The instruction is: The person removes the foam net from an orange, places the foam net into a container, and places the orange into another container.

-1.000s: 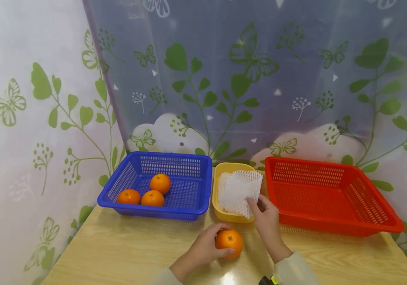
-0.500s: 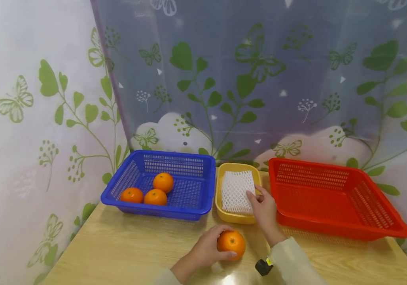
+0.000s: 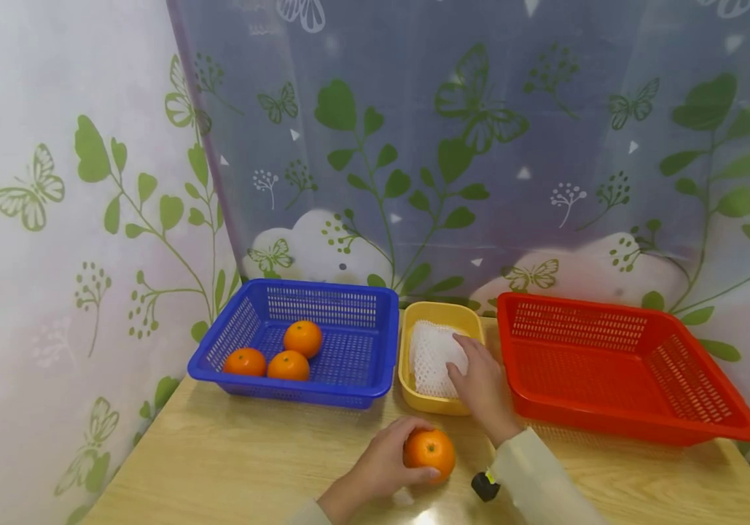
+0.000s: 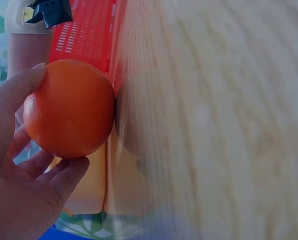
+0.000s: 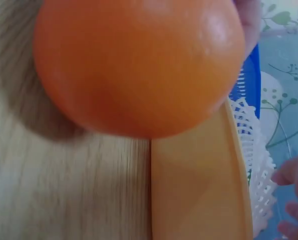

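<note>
My left hand (image 3: 384, 463) curls round an orange (image 3: 430, 453) on the wooden table, thumb on one side and fingers on the other, as the left wrist view shows. White foam fruit nets (image 3: 436, 359) lie in the small yellow basket (image 3: 410, 399). Over that basket's right side is my right hand (image 3: 485, 386), thumb and forefinger spread apart at the nets. In the right wrist view a fingertip (image 5: 281, 176) meets the edge of the netting (image 5: 263, 182), and the orange fills the upper part.
A blue basket (image 3: 381, 375) with 3 oranges (image 3: 289, 366) stands left of the yellow one. To its right is a large red basket (image 3: 611, 423). A small black device (image 3: 485, 486) sits at my right wrist. A patterned curtain hangs behind.
One second ago my right hand held a net raised above the yellow basket. The netting now lies lower inside it and the fingers have parted. My left hand stays on the orange.
</note>
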